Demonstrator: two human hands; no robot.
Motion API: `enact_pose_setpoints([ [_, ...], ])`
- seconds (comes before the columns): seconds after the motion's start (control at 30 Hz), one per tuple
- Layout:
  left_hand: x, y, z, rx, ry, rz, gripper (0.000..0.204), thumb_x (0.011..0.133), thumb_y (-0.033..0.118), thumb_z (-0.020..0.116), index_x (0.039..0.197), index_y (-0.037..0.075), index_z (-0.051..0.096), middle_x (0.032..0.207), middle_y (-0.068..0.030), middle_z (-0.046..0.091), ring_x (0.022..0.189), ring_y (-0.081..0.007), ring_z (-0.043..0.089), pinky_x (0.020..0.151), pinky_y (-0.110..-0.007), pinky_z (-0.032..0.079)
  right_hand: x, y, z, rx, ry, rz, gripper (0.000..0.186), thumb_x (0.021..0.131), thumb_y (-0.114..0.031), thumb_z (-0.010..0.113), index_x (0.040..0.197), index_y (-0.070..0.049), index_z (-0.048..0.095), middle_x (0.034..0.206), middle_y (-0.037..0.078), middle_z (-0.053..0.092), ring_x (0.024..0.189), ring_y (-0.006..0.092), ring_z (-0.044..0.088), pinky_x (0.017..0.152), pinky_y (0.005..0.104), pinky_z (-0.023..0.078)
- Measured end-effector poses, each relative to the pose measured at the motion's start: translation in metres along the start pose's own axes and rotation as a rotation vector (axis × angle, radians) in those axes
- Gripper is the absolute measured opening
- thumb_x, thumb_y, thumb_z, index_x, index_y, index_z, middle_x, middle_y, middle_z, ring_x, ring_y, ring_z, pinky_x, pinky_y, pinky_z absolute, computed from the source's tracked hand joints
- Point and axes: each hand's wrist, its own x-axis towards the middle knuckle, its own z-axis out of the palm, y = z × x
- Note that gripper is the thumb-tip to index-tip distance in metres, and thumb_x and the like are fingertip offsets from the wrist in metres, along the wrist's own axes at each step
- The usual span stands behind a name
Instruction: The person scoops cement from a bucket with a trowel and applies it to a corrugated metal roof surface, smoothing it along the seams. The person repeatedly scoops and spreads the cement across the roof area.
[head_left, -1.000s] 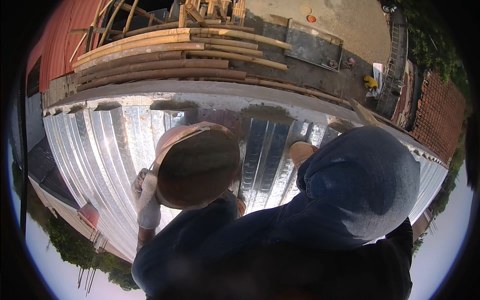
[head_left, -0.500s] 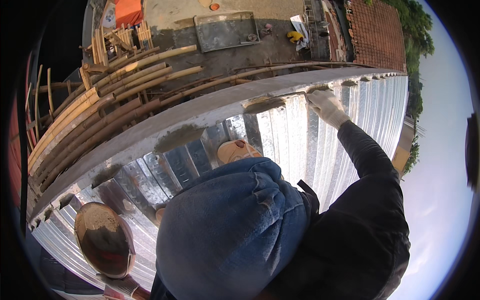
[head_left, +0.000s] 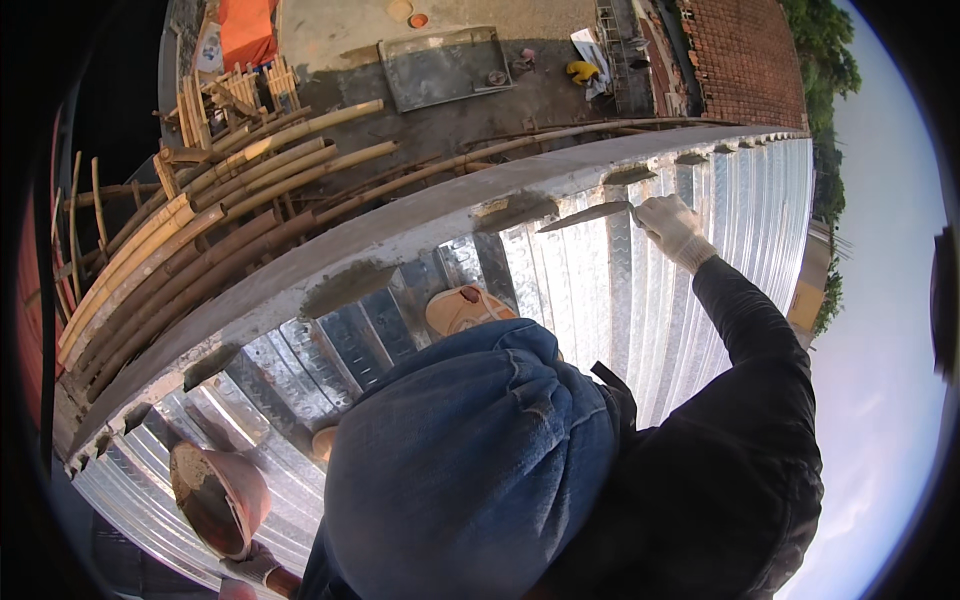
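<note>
My right hand, in a pale knit glove, is closed round the handle of a trowel. The trowel's thin blade points left, over the ribbed metal decking and just short of the concrete beam. Grey mortar lies in several of the gaps where the deck ribs meet the beam. At lower left my gloved left hand grips a reddish bucket by its near side. The bucket leans, its mouth toward the beam, and mortar coats its inside.
My shoe stands on the decking close to the beam. Beyond the beam run bamboo poles, with a drop to the ground below. Down there are a shallow mixing trough, a person in yellow and a tiled roof.
My right hand has drawn back from the beam, bringing the trowel blade into sight. The bucket in my left hand has tipped and shifted slightly right and down.
</note>
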Motion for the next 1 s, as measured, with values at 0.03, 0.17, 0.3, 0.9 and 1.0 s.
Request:
enact_pose_setpoints([
  [0.03, 0.001, -0.003, -0.001, 0.002, 0.008, -0.003, 0.065, 0.117, 0.046, 0.059, 0.165, 0.004, 0.05, 0.165, -0.018, 0.054, 0.151, -0.0316, 0.054, 0.129, -0.047, 0.042, -0.006, 0.0, -0.008, 0.007, -0.016, 0.0, 0.018, 0.097, -0.011, 0.076, 0.114, -0.014, 0.071, 0.104, 0.006, 0.074, 0.102, 0.0323, 0.074, 0.096, 0.0487, 0.056],
  [0.17, 0.005, -0.018, 0.013, 0.006, 0.007, -0.023, 0.064, 0.117, 0.045, 0.058, 0.166, 0.004, 0.049, 0.166, -0.0178, 0.053, 0.152, -0.0312, 0.053, 0.13, -0.046, 0.041, -0.039, -0.015, -0.008, -0.007, 0.142, 0.06, 0.017, 0.095, -0.012, 0.079, 0.107, -0.01, 0.068, 0.102, 0.011, 0.074, 0.098, 0.0383, 0.074, 0.09, 0.052, 0.059],
  [0.3, 0.01, -0.021, 0.031, 0.001, 0.01, -0.017, 0.064, 0.118, 0.044, 0.057, 0.167, 0.004, 0.048, 0.167, -0.0176, 0.052, 0.153, -0.0308, 0.052, 0.13, -0.046, 0.041, -0.053, -0.041, 0.017, 0.291, 0.253, 0.167, 0.017, 0.094, -0.011, 0.079, 0.103, -0.007, 0.065, 0.101, 0.018, 0.071, 0.095, 0.0445, 0.071, 0.085, 0.054, 0.058],
  [0.9, 0.035, -0.015, 0.055, 0.023, 0.008, 0.016, 0.062, 0.12, 0.04, 0.051, 0.171, 0.004, 0.043, 0.172, -0.0164, 0.048, 0.158, -0.029, 0.047, 0.134, -0.044, 0.037, -0.052, -0.12, 0.044, 0.796, 0.296, 0.651, 0.029, 0.1, -0.027, 0.077, 0.115, -0.004, 0.067, 0.099, 0.018, 0.073, 0.091, 0.0386, 0.072, 0.083, 0.0491, 0.056],
  [1.0, 0.036, -0.019, 0.051, 0.02, 0.021, 0.007, 0.062, 0.121, 0.039, 0.05, 0.171, 0.004, 0.042, 0.173, -0.0163, 0.047, 0.159, -0.0287, 0.046, 0.134, -0.043, 0.036, -0.045, -0.149, 0.036, 1.014, 0.256, 0.765, 0.034, 0.101, -0.032, 0.077, 0.116, -0.002, 0.069, 0.095, 0.012, 0.074, 0.085, 0.0231, 0.071, 0.078, 0.0407, 0.056],
])
